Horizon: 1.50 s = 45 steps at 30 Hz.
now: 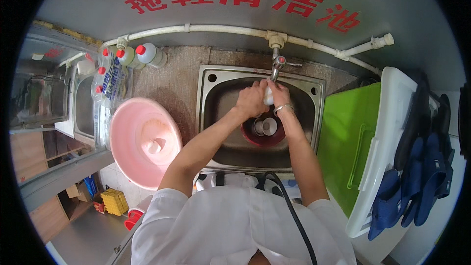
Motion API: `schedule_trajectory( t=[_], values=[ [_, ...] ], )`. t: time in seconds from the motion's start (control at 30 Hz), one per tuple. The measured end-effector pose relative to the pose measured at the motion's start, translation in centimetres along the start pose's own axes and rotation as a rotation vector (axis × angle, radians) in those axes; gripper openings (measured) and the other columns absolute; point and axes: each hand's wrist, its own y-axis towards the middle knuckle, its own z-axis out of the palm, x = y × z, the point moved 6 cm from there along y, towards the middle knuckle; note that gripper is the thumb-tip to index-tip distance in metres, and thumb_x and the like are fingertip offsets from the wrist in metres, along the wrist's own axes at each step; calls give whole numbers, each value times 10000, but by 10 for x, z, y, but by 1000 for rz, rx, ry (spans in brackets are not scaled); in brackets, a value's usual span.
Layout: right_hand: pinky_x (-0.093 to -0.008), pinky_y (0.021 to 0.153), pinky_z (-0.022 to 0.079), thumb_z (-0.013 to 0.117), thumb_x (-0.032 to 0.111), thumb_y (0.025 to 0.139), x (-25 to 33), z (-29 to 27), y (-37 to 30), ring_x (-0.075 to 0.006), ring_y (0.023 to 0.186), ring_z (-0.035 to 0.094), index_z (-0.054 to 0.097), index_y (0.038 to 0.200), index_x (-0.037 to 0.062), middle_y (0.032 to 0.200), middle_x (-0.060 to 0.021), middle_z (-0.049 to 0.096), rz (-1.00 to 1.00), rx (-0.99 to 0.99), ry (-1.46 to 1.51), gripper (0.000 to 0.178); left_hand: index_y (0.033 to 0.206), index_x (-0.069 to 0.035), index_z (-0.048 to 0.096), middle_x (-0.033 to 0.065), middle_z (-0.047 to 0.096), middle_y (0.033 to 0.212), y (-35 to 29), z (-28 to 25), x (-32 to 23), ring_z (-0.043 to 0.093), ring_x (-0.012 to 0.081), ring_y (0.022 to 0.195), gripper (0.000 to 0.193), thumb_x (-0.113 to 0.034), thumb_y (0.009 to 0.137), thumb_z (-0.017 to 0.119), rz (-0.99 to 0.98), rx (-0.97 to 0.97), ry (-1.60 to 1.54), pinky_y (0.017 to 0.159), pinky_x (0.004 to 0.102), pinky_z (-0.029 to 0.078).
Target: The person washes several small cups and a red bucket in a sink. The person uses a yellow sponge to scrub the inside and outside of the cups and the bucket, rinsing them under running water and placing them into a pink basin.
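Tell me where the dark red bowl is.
In the head view, the dark red bowl sits inside the metal sink, slightly right of centre, holding small white cups.

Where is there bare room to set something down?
Bare: the counter between the bottles, pink basin and sink, plus the sink's floor left of the bowl. Crowded: below the faucet, where left hand and right hand hold a white item.

— Item 1, posture?
— Bare left forearm [208, 143] and bare right forearm [303, 151] reach forward from below, converging.
— Further findings, item 2?
— Bare left hand [250, 99] and bare right hand [280, 94] sit close together, side by side, both curled inward.
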Motion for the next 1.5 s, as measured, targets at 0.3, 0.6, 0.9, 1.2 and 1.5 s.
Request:
schedule_trajectory(
  t=[0.3, 0.6, 0.9, 1.2, 1.5],
  values=[
    [-270, 677, 440, 607, 324, 846, 14, -2, -19, -94, 729, 528, 586, 979, -23, 837, -39, 610, 101, -75, -247, 372, 1176, 9, 450, 193, 609, 944, -5, 14, 19, 611, 300, 878, 834, -416, 542, 787, -32, -121, -211, 747, 369, 490],
    [-261, 684, 435, 582, 319, 864, 21, 6, -12, -79, 745, 501, 607, 961, 6, 813, -16, 600, -132, 255, -193, 329, 1148, -2, 466, 175, 614, 938, 7, 20, 37, 601, 283, 854, 775, -429, 585, 782, -30, 117, -647, 781, 365, 478],
    [-228, 718, 438, 607, 323, 849, 15, 5, -20, -75, 795, 534, 600, 990, 25, 890, 2, 607, -19, 497, -112, 329, 1083, 3, 509, 134, 619, 909, 1, 31, 27, 602, 250, 833, 693, -388, 570, 760, -64, 430, -912, 758, 346, 478],
    [-260, 714, 404, 637, 340, 807, 35, 29, -31, -102, 757, 501, 591, 907, 45, 821, -1, 570, 58, 896, -431, 316, 1105, -19, 466, 216, 619, 944, 14, -4, 23, 595, 347, 905, 733, -410, 551, 744, 251, 243, -308, 781, 408, 470],
    [-256, 745, 436, 636, 186, 811, 18, -6, -5, -113, 850, 558, 566, 1073, 58, 955, -21, 606, -78, -38, 425, 300, 1157, -70, 421, 161, 538, 1054, 1, -33, 24, 566, 355, 919, 742, -243, 537, 789, 81, -283, 116, 758, 424, 476]
  ],
)
